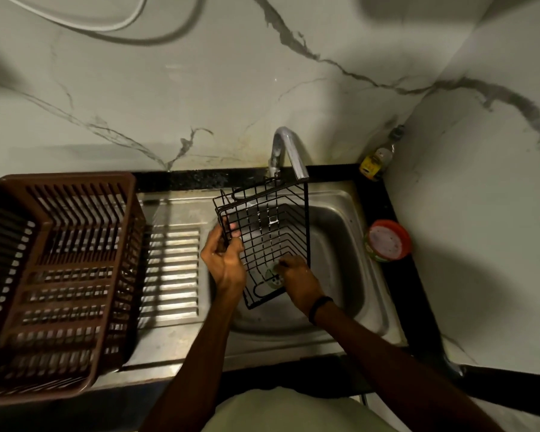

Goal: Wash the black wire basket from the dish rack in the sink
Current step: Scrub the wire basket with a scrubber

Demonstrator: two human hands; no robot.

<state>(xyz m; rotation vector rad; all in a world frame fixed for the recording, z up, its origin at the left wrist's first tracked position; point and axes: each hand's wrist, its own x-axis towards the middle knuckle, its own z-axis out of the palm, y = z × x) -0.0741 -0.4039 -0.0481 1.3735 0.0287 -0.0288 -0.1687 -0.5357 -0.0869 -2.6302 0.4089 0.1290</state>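
Note:
The black wire basket (273, 232) is held tilted over the steel sink (340, 244), its far end under the tap (286, 151). My left hand (223, 260) grips the basket's left edge, with fingers curled through the wires. My right hand (296, 277) is inside the basket's near end and presses a greenish scrub pad (276, 269) against the wires. The brown plastic dish rack (60, 275) stands on the left of the counter.
A ribbed steel drainboard (172, 269) lies between the rack and the sink. A red-lidded tub (387, 240) and a small bottle (379, 157) stand on the black counter edge to the right. A marble wall rises behind.

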